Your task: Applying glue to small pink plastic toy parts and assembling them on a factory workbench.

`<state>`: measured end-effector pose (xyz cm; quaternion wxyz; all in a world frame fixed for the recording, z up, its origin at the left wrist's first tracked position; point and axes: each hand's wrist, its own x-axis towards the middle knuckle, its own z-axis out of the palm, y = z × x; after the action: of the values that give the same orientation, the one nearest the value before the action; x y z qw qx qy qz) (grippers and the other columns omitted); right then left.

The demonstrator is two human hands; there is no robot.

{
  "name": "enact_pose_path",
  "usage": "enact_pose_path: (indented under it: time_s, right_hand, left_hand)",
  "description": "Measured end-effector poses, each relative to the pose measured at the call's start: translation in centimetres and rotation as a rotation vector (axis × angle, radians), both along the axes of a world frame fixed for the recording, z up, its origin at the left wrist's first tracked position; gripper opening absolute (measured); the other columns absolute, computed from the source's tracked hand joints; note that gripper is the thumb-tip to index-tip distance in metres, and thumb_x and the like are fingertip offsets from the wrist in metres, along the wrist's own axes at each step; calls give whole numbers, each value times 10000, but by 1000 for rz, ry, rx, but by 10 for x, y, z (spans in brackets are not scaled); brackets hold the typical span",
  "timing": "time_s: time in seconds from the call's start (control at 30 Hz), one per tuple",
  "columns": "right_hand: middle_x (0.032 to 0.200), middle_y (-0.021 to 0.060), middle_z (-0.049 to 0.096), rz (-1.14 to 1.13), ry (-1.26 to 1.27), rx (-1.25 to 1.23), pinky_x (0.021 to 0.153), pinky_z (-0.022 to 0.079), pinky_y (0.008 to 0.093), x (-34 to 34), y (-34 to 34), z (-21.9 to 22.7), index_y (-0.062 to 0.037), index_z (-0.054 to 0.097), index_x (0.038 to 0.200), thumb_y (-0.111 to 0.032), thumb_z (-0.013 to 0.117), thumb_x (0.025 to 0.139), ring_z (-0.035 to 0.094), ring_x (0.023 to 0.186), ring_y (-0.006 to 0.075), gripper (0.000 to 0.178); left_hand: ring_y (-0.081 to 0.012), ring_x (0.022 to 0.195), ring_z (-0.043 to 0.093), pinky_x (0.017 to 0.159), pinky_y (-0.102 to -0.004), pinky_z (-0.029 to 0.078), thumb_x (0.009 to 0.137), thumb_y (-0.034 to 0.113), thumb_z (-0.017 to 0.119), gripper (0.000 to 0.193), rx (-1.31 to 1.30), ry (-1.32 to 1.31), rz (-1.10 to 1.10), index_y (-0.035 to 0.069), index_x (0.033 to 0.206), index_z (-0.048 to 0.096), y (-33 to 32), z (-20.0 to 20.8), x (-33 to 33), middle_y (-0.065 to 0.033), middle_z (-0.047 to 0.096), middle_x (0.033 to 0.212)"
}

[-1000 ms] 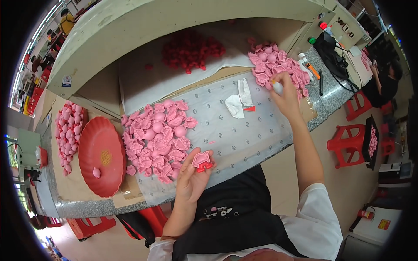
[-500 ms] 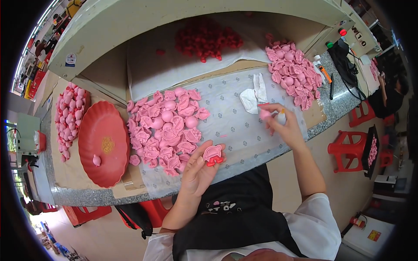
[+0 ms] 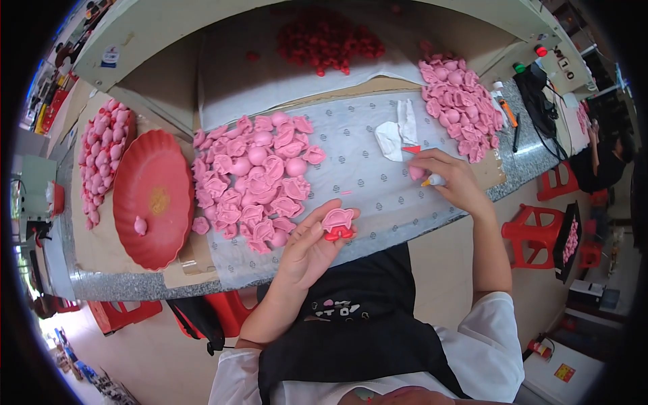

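My left hand (image 3: 307, 250), at the near edge of the worktop, pinches a pink hollow half-shell piece (image 3: 337, 219) with a red part (image 3: 339, 233) at its lower side. Farther right, my right hand (image 3: 453, 177) is closed around a small white bottle (image 3: 435, 180) with a yellow-orange tip. A rounded pink piece (image 3: 416, 173) also shows at those fingers. Just beyond the fingertips, a pointed red piece (image 3: 411, 149) lies by a crumpled white tissue (image 3: 389, 140). A large pile of pink molded shells (image 3: 253, 179) spreads left of my hands.
A scalloped red tray (image 3: 152, 229) holding one pink piece stands left, beside a heap of pink-and-red pieces (image 3: 104, 155). More pink shells (image 3: 462, 108) lie back right, near an orange marker (image 3: 507, 113). Red parts (image 3: 327, 44) sit under the grey machine hood (image 3: 155, 47).
My right hand has lowered slightly, and the bottle's tip now points down to the left. The pointed red piece shows more fully beside the tissue. My left hand keeps its grip.
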<state>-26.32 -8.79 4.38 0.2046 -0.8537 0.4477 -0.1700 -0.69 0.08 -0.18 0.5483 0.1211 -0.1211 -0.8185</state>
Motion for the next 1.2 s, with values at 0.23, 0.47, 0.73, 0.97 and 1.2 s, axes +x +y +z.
enact_pose_path:
  time_s: [0.23, 0.47, 0.73, 0.97, 1.2]
  right_hand:
    - [803, 98, 523, -138, -158, 118, 653, 416, 262, -5, 15, -9, 5, 553, 859, 1, 630, 587, 537, 713, 194, 283]
    - [880, 87, 521, -329, -497, 185, 576, 396, 220, 33, 40, -2, -6, 567, 846, 12, 646, 578, 502, 644, 134, 280]
    - [915, 83, 513, 49, -517, -19, 485, 359, 207, 89, 56, 16, -54, 608, 881, -161, 726, 543, 436, 561, 92, 374]
    - [910, 83, 515, 62, -485, -28, 463, 344, 205, 91, 57, 14, -63, 612, 884, -149, 724, 548, 426, 534, 92, 365]
    - [927, 84, 509, 42, -511, 18, 480, 362, 202, 88, 61, 13, -51, 586, 912, -119, 719, 563, 464, 609, 107, 379]
  left_hand:
    - [-244, 996, 469, 891, -336, 340, 811, 184, 477, 451, 9, 50, -66, -16, 1187, 326, -3, -1, -8, -221, 411, 1142]
    - [-265, 971, 472, 885, -364, 342, 803, 184, 486, 429, 42, 24, -73, 21, 1177, 354, -1, 0, -12, -215, 426, 1121]
    - [-140, 1047, 408, 892, -302, 315, 827, 123, 448, 378, -62, -41, -79, 30, 1183, 362, 0, 0, -11, -55, 452, 1110]
    - [-128, 1015, 428, 873, -285, 325, 820, 85, 453, 377, -50, -84, -75, 35, 1182, 365, 0, 1, -8, -61, 460, 1102]
    - [-135, 999, 444, 844, -273, 359, 803, 80, 481, 395, -82, -175, -90, 35, 1179, 367, 3, 3, -10, -75, 476, 1079]
